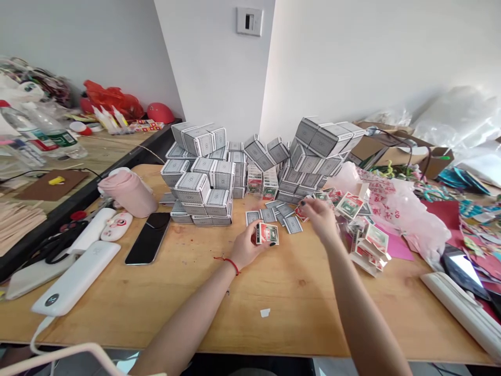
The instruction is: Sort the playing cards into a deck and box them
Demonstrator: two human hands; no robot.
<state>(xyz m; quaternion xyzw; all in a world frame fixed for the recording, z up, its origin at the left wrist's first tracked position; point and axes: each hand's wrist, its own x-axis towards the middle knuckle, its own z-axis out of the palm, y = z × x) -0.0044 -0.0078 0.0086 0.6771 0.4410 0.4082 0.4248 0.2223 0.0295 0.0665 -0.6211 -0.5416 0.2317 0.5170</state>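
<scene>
My left hand (pixel 247 246) is closed around a small red, white and green playing card box (pixel 267 234), held just above the table in the middle. To its right, my right hand (pixel 320 215) reaches over the table with fingers pinched together. A bit of red shows by those fingertips, but I cannot make out whether it is held. Several loose grey-backed playing cards (pixel 293 224) lie spread between and behind the hands. Behind them rise a left stack of grey-patterned card blocks (pixel 191 188) and a right stack of card blocks (pixel 324 138), with more blocks between.
Opened card boxes (pixel 370 245) and a crumpled plastic bag (pixel 395 201) lie at right. On the left are a black phone (pixel 147 239), a white power bank (pixel 76 279) and a pink cup (pixel 131 193). A paper scrap (pixel 265 313) lies near the front edge.
</scene>
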